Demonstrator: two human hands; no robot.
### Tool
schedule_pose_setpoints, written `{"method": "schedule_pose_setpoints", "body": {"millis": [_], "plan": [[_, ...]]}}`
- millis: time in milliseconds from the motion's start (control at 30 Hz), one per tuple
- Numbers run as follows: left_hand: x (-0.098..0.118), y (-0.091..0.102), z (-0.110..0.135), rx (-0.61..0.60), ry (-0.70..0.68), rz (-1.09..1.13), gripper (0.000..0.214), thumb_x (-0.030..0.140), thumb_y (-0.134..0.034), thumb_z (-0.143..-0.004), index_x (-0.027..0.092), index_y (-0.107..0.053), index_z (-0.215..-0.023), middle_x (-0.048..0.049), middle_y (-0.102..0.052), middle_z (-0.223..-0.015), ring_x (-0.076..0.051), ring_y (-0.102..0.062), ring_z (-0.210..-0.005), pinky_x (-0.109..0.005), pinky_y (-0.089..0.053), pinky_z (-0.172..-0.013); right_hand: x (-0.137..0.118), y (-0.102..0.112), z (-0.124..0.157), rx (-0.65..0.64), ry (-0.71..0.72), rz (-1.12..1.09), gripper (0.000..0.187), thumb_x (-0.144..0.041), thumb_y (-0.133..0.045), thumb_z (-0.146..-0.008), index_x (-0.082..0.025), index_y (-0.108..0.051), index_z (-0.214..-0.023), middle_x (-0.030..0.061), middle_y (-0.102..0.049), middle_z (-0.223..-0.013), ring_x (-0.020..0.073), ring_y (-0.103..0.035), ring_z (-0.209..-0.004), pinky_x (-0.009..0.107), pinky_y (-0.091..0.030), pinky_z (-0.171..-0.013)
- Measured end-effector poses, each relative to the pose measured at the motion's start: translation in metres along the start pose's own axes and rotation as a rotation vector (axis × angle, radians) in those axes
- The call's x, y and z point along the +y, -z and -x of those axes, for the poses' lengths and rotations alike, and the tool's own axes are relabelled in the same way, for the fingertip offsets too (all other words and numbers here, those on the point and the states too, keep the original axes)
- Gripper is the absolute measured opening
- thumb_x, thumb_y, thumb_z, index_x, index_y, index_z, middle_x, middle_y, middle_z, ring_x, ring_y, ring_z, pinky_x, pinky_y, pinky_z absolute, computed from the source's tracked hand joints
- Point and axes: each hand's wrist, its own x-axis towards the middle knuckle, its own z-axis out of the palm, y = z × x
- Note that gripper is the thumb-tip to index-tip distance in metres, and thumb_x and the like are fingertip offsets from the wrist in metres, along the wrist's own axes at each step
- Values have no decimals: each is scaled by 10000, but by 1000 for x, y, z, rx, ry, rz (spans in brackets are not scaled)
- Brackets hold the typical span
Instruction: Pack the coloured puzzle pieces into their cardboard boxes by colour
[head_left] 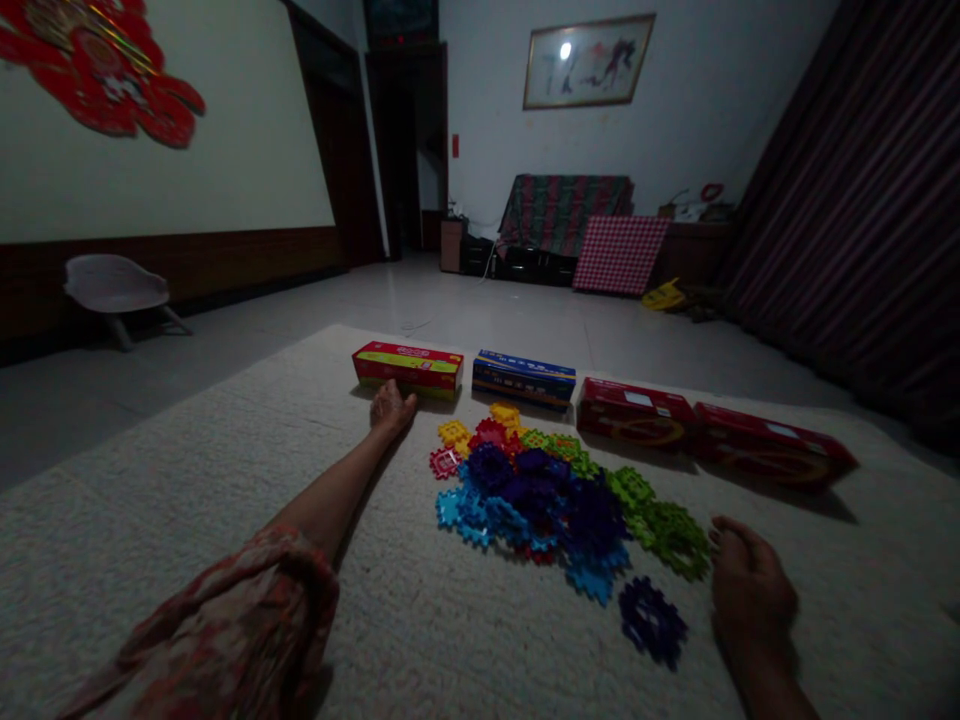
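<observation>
My left hand (391, 408) reaches forward with its fingers curled closed, right in front of a red and yellow-green box (409, 370). Whether it touches the box or has something small inside the fingers, I cannot tell. On the right, my right hand (752, 590) is low over the mat with its fingers curled in; anything inside them is hidden. Its fingertips are close to a green gear piece (679, 538). Between the hands lies a heap of plastic gear-shaped pieces (536, 495) in yellow, red, blue, purple and green. One dark purple gear piece (652, 620) lies apart at the near side.
A blue box (523, 380) and two dark red boxes (636, 415) continue the row behind the heap, all on a pale mat (247, 470). Beyond are a small white chair (116, 285), a checked cloth-covered panel (621, 254) and a dark curtain (832, 210).
</observation>
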Motion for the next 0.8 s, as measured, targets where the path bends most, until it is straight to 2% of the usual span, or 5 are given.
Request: {"method": "schedule_pose_setpoints", "body": {"millis": [167, 333, 500, 633, 800], "plan": [[18, -11, -13, -19, 69, 13, 539, 413, -633, -846, 106, -579, -1286, -252, -654, -1316, -401, -605, -1264, -473, -473, -1035, -17, 6, 3, -42, -120, 23, 467, -496, -494, -837, -216, -713, -1140, 114, -721, -1160, 323, -658, -1075, 470, -490, -955], [30, -21, -20, -28, 92, 32, 572, 413, -646, -837, 91, -571, -1304, -277, -628, -1354, -421, -558, -1318, -514, -428, -1079, -15, 7, 4, -44, -104, 11, 470, -490, -514, -835, -202, -723, -1142, 120, -722, -1166, 324, -648, -1075, 467, -483, -961], [33, -25, -22, -76, 26, 113, 473, 401, -640, -857, 134, -649, -1247, -242, -670, -1325, -404, -574, -1312, -512, -410, -1108, -16, 5, 5, -29, -85, 21, 503, -503, -509, -841, -185, -725, -1166, 137, -714, -1174, 326, -641, -1071, 471, -479, -949], [37, -26, -5, -126, -75, 263, 361, 349, -599, -902, 177, -694, -1204, -176, -700, -1300, -331, -610, -1283, -433, -462, -1086, -27, 3, 10, -39, 0, 63, 579, -522, -481, -829, -149, -695, -1218, 170, -656, -1288, 330, -619, -1118, 481, -458, -996], [60, -40, 28, -345, -237, 512, 311, 411, -707, -850, 222, -737, -1096, -83, -770, -1024, -246, -743, -971, -362, -593, -853, -38, -4, 8, -208, 72, 136, 739, -637, -433, -821, -135, -620, -1331, 201, -585, -1407, 344, -567, -1260, 484, -426, -1081]]}}
